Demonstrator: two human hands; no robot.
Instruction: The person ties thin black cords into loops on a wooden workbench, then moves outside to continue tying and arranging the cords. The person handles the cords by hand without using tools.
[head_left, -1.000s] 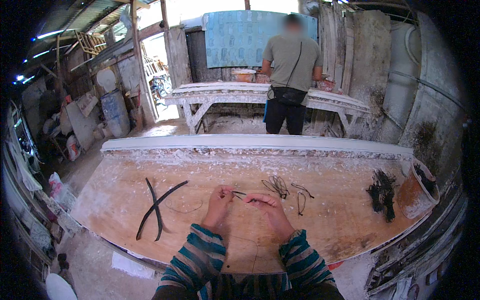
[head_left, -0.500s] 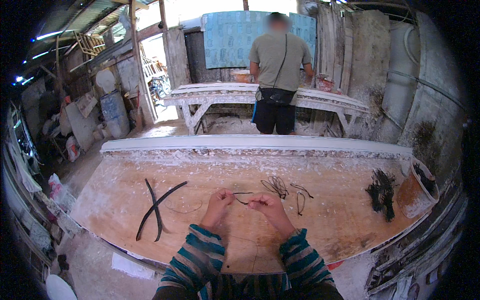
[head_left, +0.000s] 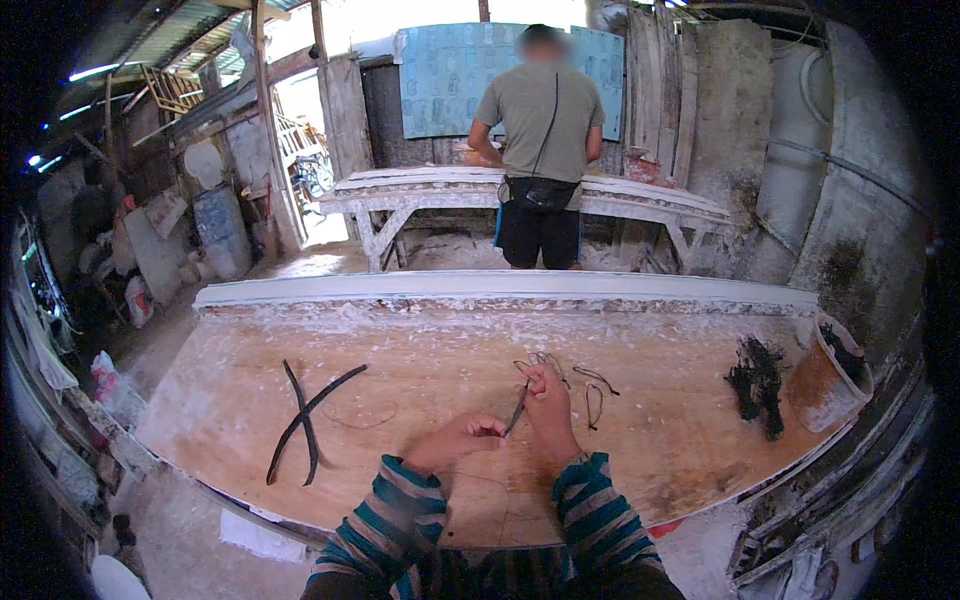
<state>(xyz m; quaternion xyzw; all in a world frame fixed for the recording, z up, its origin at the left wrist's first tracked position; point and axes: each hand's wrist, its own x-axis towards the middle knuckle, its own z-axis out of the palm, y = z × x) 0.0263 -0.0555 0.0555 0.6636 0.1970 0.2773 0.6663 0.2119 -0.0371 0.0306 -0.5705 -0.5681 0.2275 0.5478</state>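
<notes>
Over the middle of the wooden board, my left hand (head_left: 462, 443) and my right hand (head_left: 551, 412) are both closed on a short dark cord (head_left: 516, 412). The cord slants up from my left fingertips to the right hand, whose fingers pinch its upper end. Just beyond my right hand lie thin loops of dark cord (head_left: 550, 362), partly hidden by it. A small cord loop (head_left: 594, 410) and a short dark piece (head_left: 598, 380) rest to its right. Two black strips (head_left: 318, 404) cross each other on the left, beside a faint thin strand (head_left: 362, 424).
A tangled black bundle (head_left: 757, 388) lies at the right, beside a dirty orange bucket (head_left: 826, 378) with black material inside. A long white bar (head_left: 500, 288) runs along the board's far edge. Behind it a person (head_left: 545, 120) stands at a white-splattered bench (head_left: 420, 190), facing away.
My right hand has risen and turned upright, and the left has moved slightly right and lower. The cord between them now slants steeply. The person behind has shifted their arms.
</notes>
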